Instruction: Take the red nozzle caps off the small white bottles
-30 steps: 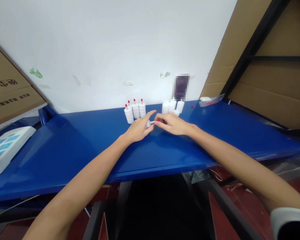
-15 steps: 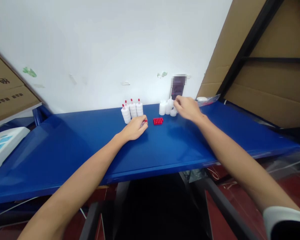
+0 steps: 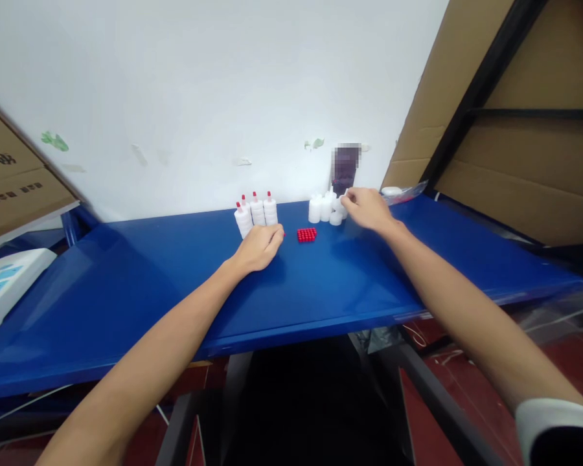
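Several white bottles with red tips (image 3: 257, 211) stand upright near the wall. Just in front of them is my left hand (image 3: 261, 246), its fingers closed round a bottle with a red tip, of which only the red end (image 3: 284, 235) shows. Small red caps (image 3: 306, 235) sit in a tight block on the blue table, to the right of that hand. My right hand (image 3: 366, 207) is at the right side of a group of white bottles without red tips (image 3: 326, 208), fingers pinched on a small white piece (image 3: 344, 199).
A dark phone-like object (image 3: 344, 169) leans on the wall behind the white bottles. A plastic bag with a white item (image 3: 392, 191) lies at the back right. At the far left is a white device (image 3: 14, 278) on the blue table (image 3: 150, 291).
My left hand has turned slightly, so less of the red-tipped item shows. My right hand has lowered a little beside the white bottles, where a white piece now shows at its fingertips.
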`<action>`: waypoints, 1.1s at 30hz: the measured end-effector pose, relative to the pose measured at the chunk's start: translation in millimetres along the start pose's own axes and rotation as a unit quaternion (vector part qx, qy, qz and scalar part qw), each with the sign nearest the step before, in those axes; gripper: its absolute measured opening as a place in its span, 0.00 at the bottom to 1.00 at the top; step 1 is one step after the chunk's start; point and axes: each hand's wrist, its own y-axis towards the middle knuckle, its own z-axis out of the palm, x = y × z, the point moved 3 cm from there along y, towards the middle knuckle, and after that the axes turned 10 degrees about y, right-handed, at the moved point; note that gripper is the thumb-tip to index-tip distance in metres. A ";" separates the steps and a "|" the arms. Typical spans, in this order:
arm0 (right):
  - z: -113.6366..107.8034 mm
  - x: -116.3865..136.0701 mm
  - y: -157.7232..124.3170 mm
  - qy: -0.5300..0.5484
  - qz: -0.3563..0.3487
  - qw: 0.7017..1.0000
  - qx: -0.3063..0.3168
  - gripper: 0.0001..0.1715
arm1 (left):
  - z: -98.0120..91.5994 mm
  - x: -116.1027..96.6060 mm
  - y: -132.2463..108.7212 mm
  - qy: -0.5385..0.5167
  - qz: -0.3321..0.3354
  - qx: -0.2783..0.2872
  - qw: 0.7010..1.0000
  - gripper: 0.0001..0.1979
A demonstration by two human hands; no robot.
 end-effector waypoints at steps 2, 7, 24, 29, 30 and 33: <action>2.3 -1.0 -0.2 -0.004 0.002 1.000 0.006 0.15 | 0.3 -0.3 0.0 -0.001 0.010 0.010 1.000 0.19; 6.1 -2.4 -0.8 -0.013 0.006 1.000 0.014 0.14 | 6.4 -0.2 2.2 0.020 0.047 0.036 0.998 0.17; 33.2 101.5 -59.9 0.193 -0.273 0.923 0.190 0.19 | 20.5 -1.0 5.4 -0.378 -0.142 0.110 0.908 0.22; 38.1 100.7 -59.4 0.248 -0.296 0.900 0.205 0.19 | 17.0 -4.7 4.9 -0.377 -0.123 0.148 0.906 0.21; 39.0 101.7 -59.5 0.269 -0.288 0.894 0.213 0.19 | 16.5 -5.0 4.6 -0.374 -0.117 0.155 0.907 0.20; 40.1 104.8 -59.8 0.333 -0.250 0.875 0.247 0.23 | 17.1 -4.9 3.9 -0.373 -0.094 0.170 0.907 0.20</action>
